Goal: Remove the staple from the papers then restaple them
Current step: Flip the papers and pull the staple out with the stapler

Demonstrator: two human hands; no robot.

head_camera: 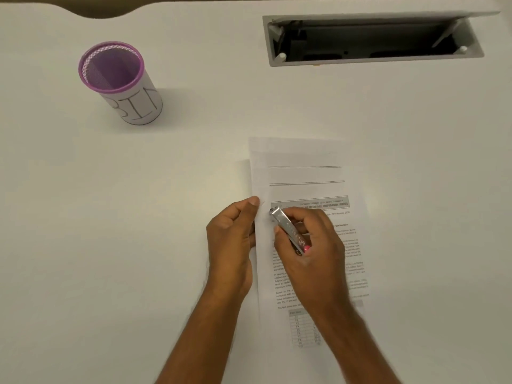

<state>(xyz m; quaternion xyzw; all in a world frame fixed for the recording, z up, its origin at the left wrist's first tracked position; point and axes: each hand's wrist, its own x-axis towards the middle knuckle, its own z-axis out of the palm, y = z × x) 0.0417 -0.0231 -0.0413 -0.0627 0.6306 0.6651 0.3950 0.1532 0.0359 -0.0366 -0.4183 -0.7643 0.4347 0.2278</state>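
The printed papers (306,176) lie on the white desk, with one sheet sticking out a little at the upper left. My left hand (231,245) pinches the papers' left edge between thumb and fingers. My right hand (310,250) rests on the papers and grips a small silver stapler (288,231) with a pink end; its nose points up and left, close to my left thumb tip. I cannot make out a staple in the blur.
A purple mesh cup (119,84) wrapped in paper marked "BIN" stands at the far left. An open cable hatch (371,40) is set into the desk (110,217) at the far right.
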